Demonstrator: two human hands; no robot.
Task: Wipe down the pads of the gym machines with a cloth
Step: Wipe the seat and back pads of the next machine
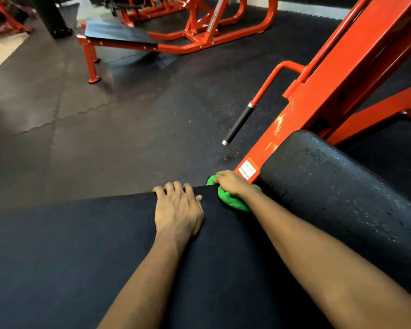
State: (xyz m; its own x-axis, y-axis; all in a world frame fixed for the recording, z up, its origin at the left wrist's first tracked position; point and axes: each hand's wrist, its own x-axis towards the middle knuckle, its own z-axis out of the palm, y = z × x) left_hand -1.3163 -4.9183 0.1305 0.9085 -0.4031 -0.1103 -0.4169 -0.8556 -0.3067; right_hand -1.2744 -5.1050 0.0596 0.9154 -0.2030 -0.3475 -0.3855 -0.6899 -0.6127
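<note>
A wide black pad [69,252] fills the lower half of the view. My left hand [178,210] rests on its far edge, fingers curled over the rim. At the pad's far right corner, my right hand [231,184] grips a bunched green cloth [233,201] and presses it onto the pad. Just right of the cloth lies a black cylindrical roller pad [342,195], its surface dotted with droplets. Most of the cloth is hidden under my right hand.
An orange machine frame [330,91] rises diagonally at the right, with a black-gripped handle [239,123] hanging beside it. A flat bench with a black pad [119,34] on orange legs stands at the back. Dark rubber floor [105,127] lies between.
</note>
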